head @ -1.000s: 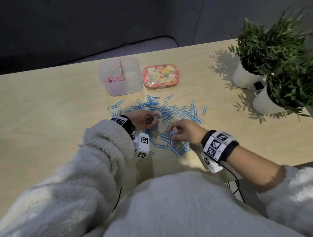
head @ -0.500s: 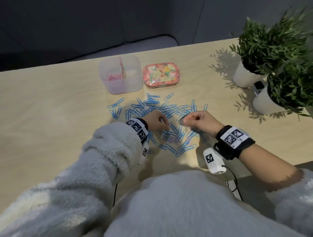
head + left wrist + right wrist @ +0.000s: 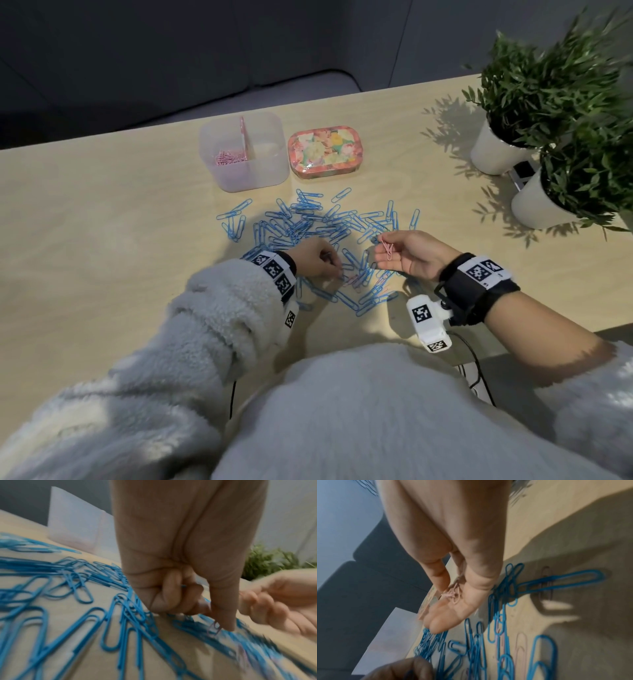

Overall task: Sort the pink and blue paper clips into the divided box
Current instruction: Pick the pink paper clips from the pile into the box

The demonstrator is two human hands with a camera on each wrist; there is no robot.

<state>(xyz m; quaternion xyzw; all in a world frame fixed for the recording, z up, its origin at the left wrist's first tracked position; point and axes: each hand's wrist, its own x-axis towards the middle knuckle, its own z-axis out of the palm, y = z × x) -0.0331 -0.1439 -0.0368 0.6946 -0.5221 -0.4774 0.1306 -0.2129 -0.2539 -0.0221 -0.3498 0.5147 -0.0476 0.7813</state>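
Blue paper clips (image 3: 308, 222) lie scattered over the middle of the table, with a few pink ones (image 3: 356, 281) mixed in near my hands. The clear divided box (image 3: 270, 171) stands behind them, and pink clips (image 3: 228, 158) fill the bottom of its left compartment. My right hand (image 3: 394, 253) is turned palm up just above the pile, its thumb pinching a small bunch of pink clips (image 3: 388, 247) (image 3: 453, 596) against the fingers. My left hand (image 3: 325, 265) rests curled on the near part of the pile. A blue clip end (image 3: 183, 586) shows inside its fingers, and its thumb tip touches a pink clip (image 3: 214, 628).
A floral tin (image 3: 323, 150) sits right of the box. Two potted plants (image 3: 534, 102) (image 3: 589, 171) in white pots stand at the far right, with a small dark device (image 3: 522, 173) between them. Bare tabletop (image 3: 102, 222) lies to the left.
My right hand lifted off the pile, moved right and turned palm up with pink clips in it. My left hand shifted right and nearer, onto the near clips.
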